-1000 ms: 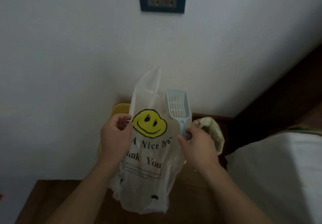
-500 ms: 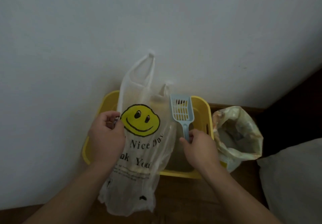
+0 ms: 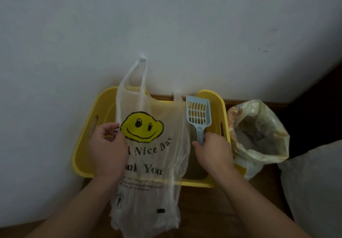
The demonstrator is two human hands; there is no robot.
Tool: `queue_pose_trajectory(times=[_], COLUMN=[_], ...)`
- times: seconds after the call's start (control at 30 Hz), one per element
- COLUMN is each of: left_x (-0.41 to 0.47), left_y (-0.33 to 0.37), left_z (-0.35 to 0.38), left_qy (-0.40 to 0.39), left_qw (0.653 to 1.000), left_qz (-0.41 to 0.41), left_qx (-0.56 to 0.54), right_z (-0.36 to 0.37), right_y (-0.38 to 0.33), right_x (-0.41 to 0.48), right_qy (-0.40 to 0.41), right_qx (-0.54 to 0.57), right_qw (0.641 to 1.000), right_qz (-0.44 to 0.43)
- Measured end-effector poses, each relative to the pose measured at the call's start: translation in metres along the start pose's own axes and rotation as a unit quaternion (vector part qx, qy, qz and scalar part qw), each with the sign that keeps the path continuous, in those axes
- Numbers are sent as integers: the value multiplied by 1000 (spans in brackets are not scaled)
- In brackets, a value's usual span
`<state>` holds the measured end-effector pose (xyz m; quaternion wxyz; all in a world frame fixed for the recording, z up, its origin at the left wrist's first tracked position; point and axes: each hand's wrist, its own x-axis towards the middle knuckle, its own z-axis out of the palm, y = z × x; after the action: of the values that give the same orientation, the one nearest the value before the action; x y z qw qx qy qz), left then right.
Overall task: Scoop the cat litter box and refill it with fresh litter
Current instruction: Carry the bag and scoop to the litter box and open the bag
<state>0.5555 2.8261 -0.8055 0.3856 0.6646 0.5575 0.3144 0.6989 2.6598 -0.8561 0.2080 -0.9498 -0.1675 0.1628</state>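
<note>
Now left grip (image 3: 109, 150) holds bag (image 3: 157, 191); right grip (image 3: 212, 150), scoop (image 3: 198, 113).

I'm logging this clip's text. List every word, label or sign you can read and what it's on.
"Nice Day": plastic bag, below a yellow smiley; start hidden by the left hand.
"nk You": same bag, a line lower; start hidden.
Fine print and marks lower down: too small to read.
Litter sack, scoop: no readable text.
</note>
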Motion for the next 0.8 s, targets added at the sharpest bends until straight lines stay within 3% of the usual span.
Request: queue_pose_trajectory(times=[0.2,0.5,0.67,0.8], left_x=[8,13,11,4], left_y=[-3,-11,-11,-5], left_z=[-1,0,2,-2], left_qy=[17,18,2,-23], left_qw=[1000,1000,1000,999], left_qz=[-14,-14,-8,3], left_qx=[-8,-4,-18,-45], right_z=[16,27,26,20], right_y=[1,2,4,1], right_x=[10,22,22,17], right_qy=[-66,-80,-65,-95], right_qx=[-8,24,28,109], right_qw=[997,996,997,989], right_qz=[33,41,12,-23])
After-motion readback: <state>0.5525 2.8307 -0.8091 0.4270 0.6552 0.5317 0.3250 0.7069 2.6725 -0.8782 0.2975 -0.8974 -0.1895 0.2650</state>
